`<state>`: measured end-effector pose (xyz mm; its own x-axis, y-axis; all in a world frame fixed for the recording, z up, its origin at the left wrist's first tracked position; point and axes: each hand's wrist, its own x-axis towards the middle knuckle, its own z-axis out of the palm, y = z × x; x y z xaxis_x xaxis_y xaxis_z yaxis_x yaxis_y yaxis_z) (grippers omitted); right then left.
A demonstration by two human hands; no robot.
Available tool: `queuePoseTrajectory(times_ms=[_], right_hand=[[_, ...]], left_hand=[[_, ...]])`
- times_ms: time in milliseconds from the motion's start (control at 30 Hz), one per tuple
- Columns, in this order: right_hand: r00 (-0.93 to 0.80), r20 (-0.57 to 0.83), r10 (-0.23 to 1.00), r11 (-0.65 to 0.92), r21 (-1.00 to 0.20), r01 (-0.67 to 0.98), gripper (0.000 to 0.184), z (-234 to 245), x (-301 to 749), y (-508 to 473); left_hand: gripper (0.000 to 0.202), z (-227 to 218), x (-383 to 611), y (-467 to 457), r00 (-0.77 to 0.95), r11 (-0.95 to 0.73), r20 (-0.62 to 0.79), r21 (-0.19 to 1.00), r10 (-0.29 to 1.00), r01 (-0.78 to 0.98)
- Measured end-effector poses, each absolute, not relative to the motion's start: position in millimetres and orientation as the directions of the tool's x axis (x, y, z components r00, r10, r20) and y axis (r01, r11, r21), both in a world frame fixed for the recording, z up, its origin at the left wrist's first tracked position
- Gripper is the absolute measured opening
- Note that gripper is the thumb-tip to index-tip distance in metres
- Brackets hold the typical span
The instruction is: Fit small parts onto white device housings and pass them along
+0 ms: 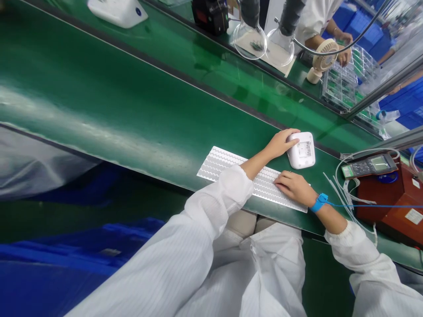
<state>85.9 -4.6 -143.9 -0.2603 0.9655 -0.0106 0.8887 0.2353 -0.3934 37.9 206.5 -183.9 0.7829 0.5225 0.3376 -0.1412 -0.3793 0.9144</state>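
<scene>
My left hand [282, 143] is closed on the near left edge of a white square plastic device [305, 152] with rounded corners, its recessed, label-like panel facing up. The device rests on the green work surface [185, 127]. Closer to my body lies a long sheet of white strip labels [228, 164] with wavy edges, crossed by my left forearm. My right hand [295, 187], wearing a blue wrist strap [319, 202], has its thumb and fingers drawn together against the sheet's right part. Whatever sits between those fingertips is too small to make out.
A handheld meter [370, 166] leans on a reddish-brown box [393, 202] at right, beside white cables. Another white device [117, 12] sits far left. Beyond the bench rail are a small fan [325, 55], clear trays [343, 83] and a co-worker's hands [344, 48].
</scene>
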Motion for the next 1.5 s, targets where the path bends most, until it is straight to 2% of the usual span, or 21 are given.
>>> queuePoseTrajectory(times_ms=[267,533,800,1100,1300,1400,1500], right_hand=[[-0.369,-0.166,0.915,0.304,-0.320,0.897,0.020,-127,86,12],[-0.518,-0.276,0.810,0.405,-0.377,0.833,0.015,-112,92,37],[-0.547,-0.377,0.748,0.452,-0.315,0.835,0.014,-103,83,58],[-0.529,-0.313,0.789,0.437,-0.320,0.841,0.012,-106,87,43],[-0.425,-0.222,0.877,0.338,-0.343,0.876,0.017,-115,87,25],[-0.399,-0.199,0.895,0.307,-0.374,0.875,0.016,-118,85,21],[-0.349,-0.153,0.925,0.245,-0.463,0.852,0.013,-118,84,19]], left_hand=[[0.042,-185,38,207,0.780,-0.388,0.353,0.909,0.517,-0.154],[0.042,-183,39,207,0.782,-0.414,0.346,0.902,0.518,-0.125],[0.041,-179,36,207,0.782,-0.414,0.347,0.901,0.518,-0.126],[0.041,-178,38,207,0.777,-0.412,0.351,0.902,0.523,-0.130],[0.042,-178,36,206,0.776,-0.399,0.350,0.906,0.525,-0.139],[0.042,-178,36,207,0.779,-0.398,0.347,0.907,0.522,-0.137],[0.043,-178,36,207,0.782,-0.398,0.345,0.907,0.519,-0.137]])
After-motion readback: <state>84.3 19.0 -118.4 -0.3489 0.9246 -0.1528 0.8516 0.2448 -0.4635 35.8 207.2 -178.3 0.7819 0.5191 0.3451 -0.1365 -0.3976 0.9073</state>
